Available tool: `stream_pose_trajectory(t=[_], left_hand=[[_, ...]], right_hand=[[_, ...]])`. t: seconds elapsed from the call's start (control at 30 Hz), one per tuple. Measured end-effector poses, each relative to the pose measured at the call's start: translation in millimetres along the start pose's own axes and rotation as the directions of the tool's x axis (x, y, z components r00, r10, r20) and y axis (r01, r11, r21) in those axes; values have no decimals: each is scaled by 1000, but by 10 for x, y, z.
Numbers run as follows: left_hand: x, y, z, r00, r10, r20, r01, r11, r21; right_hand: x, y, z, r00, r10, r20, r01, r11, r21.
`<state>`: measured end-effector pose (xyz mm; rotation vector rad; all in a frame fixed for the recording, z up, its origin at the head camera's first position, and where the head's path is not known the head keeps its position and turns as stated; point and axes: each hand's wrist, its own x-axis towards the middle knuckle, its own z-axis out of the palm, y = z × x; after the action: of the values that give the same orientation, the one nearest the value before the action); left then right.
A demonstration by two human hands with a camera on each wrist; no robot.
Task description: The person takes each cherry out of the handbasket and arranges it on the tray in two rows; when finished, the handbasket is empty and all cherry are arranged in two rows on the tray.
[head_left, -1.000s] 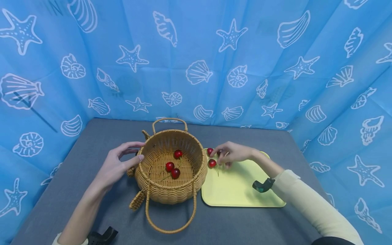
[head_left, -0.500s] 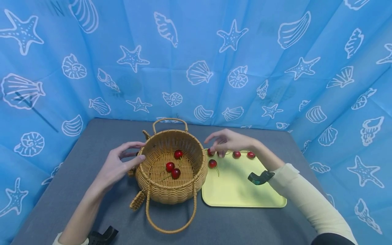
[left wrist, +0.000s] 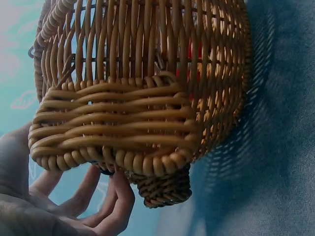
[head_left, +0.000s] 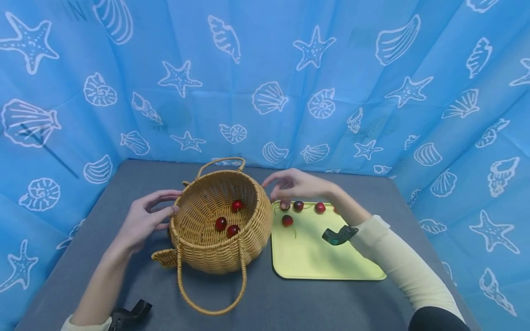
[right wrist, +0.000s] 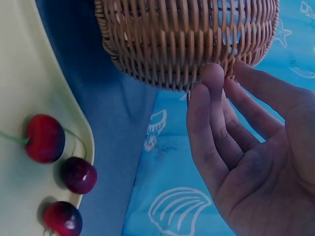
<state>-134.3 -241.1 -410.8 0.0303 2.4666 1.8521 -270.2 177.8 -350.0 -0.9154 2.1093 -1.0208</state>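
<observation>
The right grip point(head_left: 303, 183), grasping nothing, touches the wicker basket point(head_left: 257, 227); whether the left grip point(head_left: 141, 218) clasps or merely touches it is unclear. The basket, nearer the worktop point(head_left: 285, 305)'s left edge than its right, has tilted leftward, so repositioning it, not moving cherries point(head_left: 221, 224), seems underway.

Blue curtain point(head_left: 273, 41) around the back and both sides, kinda creased, printed all over with white starfish point(head_left: 312, 48), scallop shells point(head_left: 269, 97) and spiral shells point(head_left: 321, 103). The counter point(head_left: 314, 303) is plain dark gray, back edge right up by the curtain. Lighting's pretty soft, shadows are blurry.
</observation>
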Motion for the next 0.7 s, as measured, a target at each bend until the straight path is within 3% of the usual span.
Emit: stream_pose_trajectory(t=[0.23, 0.5, 0.7], left_hand=[[11, -44, -50, 999, -45, 7, 45, 999, 2], [-8, -2, -2, 1000, -24, 11, 24, 1000, -3], [-27, 40, 63, 1000, 15, 22, -15, 1000, 3]], right_hand=[[86, -46, -11, 1000, -26, -8, 26, 1000, 3], [131, -73, -104, 1000, -17, -14, 17, 1000, 11], [195, -321, -248, 996, -67, -53, 67, 998, -15]])
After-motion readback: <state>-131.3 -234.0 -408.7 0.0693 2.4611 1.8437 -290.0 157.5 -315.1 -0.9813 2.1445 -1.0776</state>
